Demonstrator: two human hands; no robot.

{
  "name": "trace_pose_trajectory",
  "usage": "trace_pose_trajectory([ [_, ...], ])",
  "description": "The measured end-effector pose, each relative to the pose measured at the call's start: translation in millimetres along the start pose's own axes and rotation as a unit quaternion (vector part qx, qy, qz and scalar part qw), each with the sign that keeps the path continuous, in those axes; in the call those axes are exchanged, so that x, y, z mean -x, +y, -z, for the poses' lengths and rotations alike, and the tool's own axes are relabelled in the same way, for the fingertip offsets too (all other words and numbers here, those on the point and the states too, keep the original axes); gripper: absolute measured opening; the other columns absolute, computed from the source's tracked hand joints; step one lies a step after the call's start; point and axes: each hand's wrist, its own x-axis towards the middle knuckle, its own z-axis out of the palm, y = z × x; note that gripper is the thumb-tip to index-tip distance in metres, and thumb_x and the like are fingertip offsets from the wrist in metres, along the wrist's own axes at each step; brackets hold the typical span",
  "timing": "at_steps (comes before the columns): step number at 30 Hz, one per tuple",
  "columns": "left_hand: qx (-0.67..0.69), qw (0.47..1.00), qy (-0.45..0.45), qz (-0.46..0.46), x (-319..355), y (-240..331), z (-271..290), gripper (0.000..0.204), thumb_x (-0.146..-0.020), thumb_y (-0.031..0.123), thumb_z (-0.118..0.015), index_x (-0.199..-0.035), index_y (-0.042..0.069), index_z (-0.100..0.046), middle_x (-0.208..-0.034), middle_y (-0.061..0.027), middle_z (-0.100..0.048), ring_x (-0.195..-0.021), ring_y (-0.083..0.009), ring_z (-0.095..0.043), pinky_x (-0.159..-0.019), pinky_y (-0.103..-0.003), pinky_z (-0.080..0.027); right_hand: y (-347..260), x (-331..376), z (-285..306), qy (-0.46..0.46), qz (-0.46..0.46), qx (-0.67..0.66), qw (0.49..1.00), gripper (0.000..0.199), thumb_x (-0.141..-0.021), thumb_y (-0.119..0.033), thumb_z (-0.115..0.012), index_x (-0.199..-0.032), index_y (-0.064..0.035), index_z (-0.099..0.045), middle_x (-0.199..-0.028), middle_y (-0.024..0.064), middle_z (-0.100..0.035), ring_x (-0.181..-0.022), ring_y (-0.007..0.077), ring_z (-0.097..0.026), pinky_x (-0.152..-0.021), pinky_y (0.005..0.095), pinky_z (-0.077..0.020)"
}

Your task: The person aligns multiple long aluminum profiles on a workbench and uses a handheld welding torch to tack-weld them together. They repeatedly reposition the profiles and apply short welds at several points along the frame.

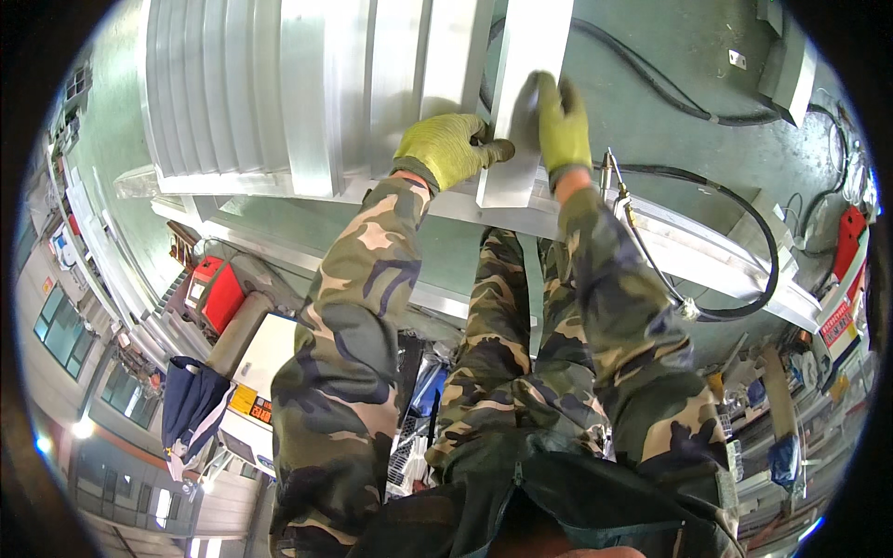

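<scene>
A long silvery metal profile [532, 56] lies lengthwise away from me, its near end on a metal rail [456, 206] that runs across. My left hand [446, 149], in a yellow-green glove with dark fingertips, grips the profile's left edge near that end, the thumb over its top face. On the other side, my right hand [565, 124], gloved alike, has its fingers stretched out along the profile's right edge. Its fingertips are slightly blurred. To the left, several similar metal profiles [307, 93] lie side by side on the same rail.
Right of my hand, a metal nozzle-like tool [610, 177] stands at the rail. A black hose [770, 251] loops over the rail's right part. Behind left are a red-and-grey case [219, 296], a white cabinet [265, 358] and a dark blue garment [191, 409]. Cables cross the green floor [670, 65].
</scene>
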Motion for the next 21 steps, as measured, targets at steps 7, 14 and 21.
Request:
trace_pose_trajectory([
  [7,-0.061,0.995,0.004,-0.082,-11,-1,2,0.062,-0.09,0.066,-0.068,-0.098,0.005,-0.075,-0.093,-0.0156,-0.075,-0.088,-0.036,-0.071,-0.079,-0.045,-0.055,54,60,5,-0.039,-0.093,0.025,0.995,0.079,-0.101,-0.063,-0.056,-0.132,0.009,-0.061,-0.119,0.0225,-0.071,-0.113,0.0296,-0.064,-0.1,0.0379,-0.0484],
  [14,-0.072,0.996,0.034,-0.041,-19,-13,-8,0.06,-0.091,0.062,-0.069,-0.101,0.004,-0.075,-0.097,-0.0162,-0.075,-0.091,-0.0378,-0.071,-0.08,-0.047,-0.056,71,47,-11,-0.04,-0.088,0.076,0.992,0.077,-0.101,-0.061,-0.059,-0.13,0.0102,-0.061,-0.118,0.0258,-0.072,-0.114,0.0356,-0.067,-0.098,0.04,-0.0502],
  [21,-0.082,0.996,0.008,0.027,-16,-9,-1,0.059,-0.092,0.06,-0.067,-0.114,0.006,-0.075,-0.111,-0.0161,-0.075,-0.102,-0.0379,-0.07,-0.089,-0.048,-0.055,60,41,-4,-0.073,-0.03,0.186,0.979,0.075,-0.1,-0.059,-0.06,-0.138,0.0057,-0.056,-0.12,0.0318,-0.069,-0.119,0.0461,-0.065,-0.101,0.0468,-0.0502],
])
